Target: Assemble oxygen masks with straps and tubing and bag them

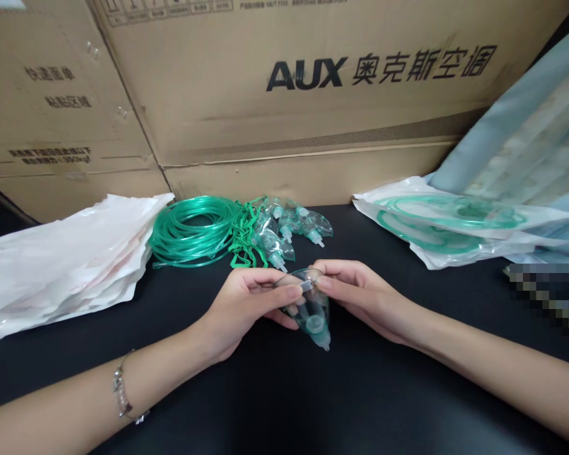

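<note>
Between my two hands is a clear green-tinted oxygen mask (308,309), its tube connector pointing down towards me. My left hand (260,297) grips the mask's left side, with the thumb on a small metal nose strip (306,285). On the other side, my right hand (346,287) pinches the upper edge near the strip's right end. Just beyond my hands lie several similar masks (291,227) in a cluster. Green elastic straps (249,237) are bunched to their left, beside coiled green tubing (194,230).
White packets (66,265) are stacked at the left. Clear-fronted packets with green tubing (446,221) lie at the right, near a pale blue curtain (526,126). Large cardboard boxes (313,120) stand along the back of the black table (284,404). A pixelated object (550,294) sits at the right.
</note>
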A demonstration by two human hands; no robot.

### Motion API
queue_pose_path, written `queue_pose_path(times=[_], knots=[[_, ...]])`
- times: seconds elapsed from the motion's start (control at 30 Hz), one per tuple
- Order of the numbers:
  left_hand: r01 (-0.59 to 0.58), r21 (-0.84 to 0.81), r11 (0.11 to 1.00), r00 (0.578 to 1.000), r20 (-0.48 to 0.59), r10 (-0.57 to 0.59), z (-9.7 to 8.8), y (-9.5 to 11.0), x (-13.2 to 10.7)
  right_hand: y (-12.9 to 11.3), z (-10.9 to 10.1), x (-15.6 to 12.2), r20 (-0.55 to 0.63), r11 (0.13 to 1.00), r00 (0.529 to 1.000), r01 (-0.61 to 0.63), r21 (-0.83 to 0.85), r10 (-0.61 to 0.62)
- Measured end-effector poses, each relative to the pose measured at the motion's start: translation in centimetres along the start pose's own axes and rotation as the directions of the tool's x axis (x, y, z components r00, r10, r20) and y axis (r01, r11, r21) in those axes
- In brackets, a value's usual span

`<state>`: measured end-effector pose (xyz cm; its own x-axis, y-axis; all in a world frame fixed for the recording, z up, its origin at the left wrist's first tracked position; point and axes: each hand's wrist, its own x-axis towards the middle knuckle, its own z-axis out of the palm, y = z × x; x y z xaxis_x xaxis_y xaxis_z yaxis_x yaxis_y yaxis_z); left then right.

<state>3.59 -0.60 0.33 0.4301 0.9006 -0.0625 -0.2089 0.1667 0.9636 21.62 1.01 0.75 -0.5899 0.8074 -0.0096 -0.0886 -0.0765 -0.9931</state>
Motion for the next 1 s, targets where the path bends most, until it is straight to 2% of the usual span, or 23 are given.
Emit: queue_pose_path(times=[0.2, 0.37, 0.57, 0.87, 1.0], knots=[[-0.027, -0.067, 0.997, 0.997, 0.069, 0.032, -0.12, -0.03, -0.04, -0.13, -0.13, 0.11, -0.032, 0.987, 0.999, -0.038, 0.159, 0.044], [-0.047, -0.088, 0.995, 0.993, 0.107, 0.057, -0.30, -0.06, -0.08, -0.23, -0.29, 0.12, -0.004, 0.980, 0.998, -0.065, 0.189, 0.067], [-0.053, -0.118, 0.992, 0.989, 0.129, 0.068, -0.26, -0.02, -0.14, -0.15, -0.24, -0.02, 0.001, 0.976, 1.000, -0.020, 0.217, 0.020], [-0.065, -0.102, 0.993, 0.996, 0.053, 0.070, 0.00, -0.19, 0.14, -0.01, -0.24, 0.03, -0.033, 0.994, 0.999, 0.029, 0.104, -0.026], [-0.067, -0.080, 0.994, 0.997, 0.038, 0.071, 0.08, -0.31, 0.18, -0.27, -0.08, -0.05, 0.001, 0.997, 0.997, 0.078, 0.009, -0.078]])
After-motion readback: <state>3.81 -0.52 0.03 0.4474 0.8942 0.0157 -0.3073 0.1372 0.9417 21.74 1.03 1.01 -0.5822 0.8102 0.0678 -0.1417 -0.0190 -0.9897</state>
